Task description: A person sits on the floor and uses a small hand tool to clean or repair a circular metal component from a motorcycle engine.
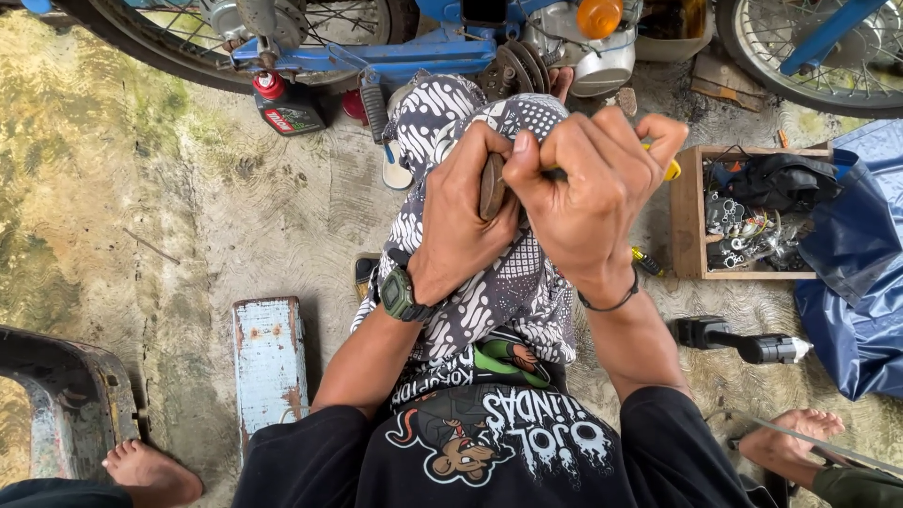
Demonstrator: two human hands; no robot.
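Observation:
My left hand (463, 212) is closed around a small round rusty brown part (492, 185), held edge-on above my patterned trouser knee (513, 282). Pressed right against it, my right hand (588, 193) grips a tool with a yellow handle (672, 170); only the handle's end shows past my fingers. The tool's tip is hidden between the two hands. A dark green watch (400, 294) sits on my left wrist and a thin black band (611, 303) on my right.
A blue motorbike (414, 52) stands just ahead, with a black oil bottle (287, 108) under it. A wooden box of parts (691, 212) and blue plastic sheet (861, 282) lie right. A black power tool (743, 343), a worn wooden block (270, 362) and other people's bare feet (150, 475) are nearby.

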